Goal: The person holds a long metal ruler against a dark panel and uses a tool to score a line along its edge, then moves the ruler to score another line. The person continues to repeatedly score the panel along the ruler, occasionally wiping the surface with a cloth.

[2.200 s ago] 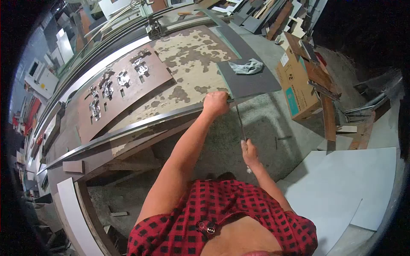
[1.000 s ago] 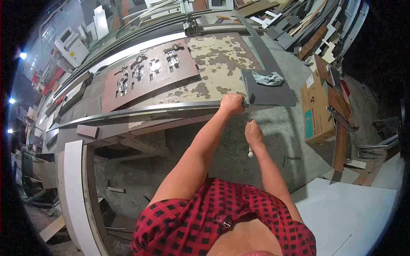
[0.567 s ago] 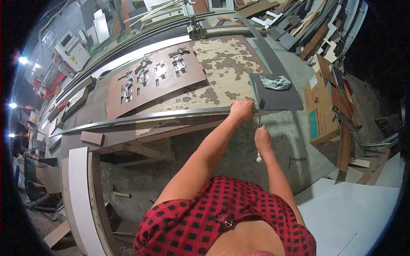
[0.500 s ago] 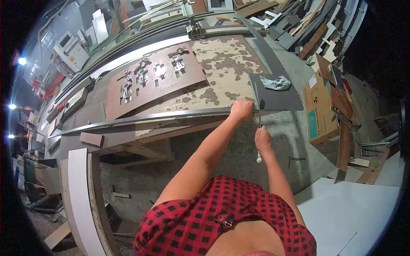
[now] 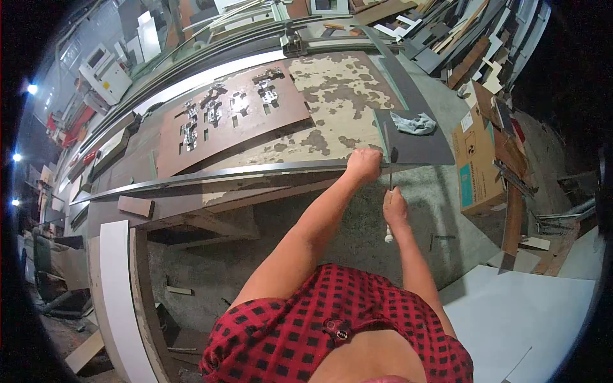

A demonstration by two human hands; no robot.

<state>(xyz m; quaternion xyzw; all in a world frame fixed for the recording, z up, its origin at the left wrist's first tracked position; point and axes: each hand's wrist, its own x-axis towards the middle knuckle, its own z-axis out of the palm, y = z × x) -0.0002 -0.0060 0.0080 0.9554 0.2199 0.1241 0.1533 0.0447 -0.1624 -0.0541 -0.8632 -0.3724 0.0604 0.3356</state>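
A long metal strip (image 5: 255,171) lies along the near edge of the worktable (image 5: 345,143). My left hand (image 5: 365,165) is closed round its right end. Just below and to the right, my right hand (image 5: 395,208) grips the handle of a thin tool (image 5: 391,180), whose narrow shaft points up toward the strip's end; a pale handle end shows under the fist. What kind of tool it is I cannot tell. A light blue cloth (image 5: 413,124) rests on the dark board (image 5: 418,148) beyond my hands.
A brown panel (image 5: 246,121) with several metal hinges lies on the table. A small brown block (image 5: 135,205) sits at the near left. To the right stands a cardboard box (image 5: 476,163); a white sheet (image 5: 517,319) is at lower right.
Both hands and the thin tool appear very slightly further right, with the view shifted a little. Both grips look the same.
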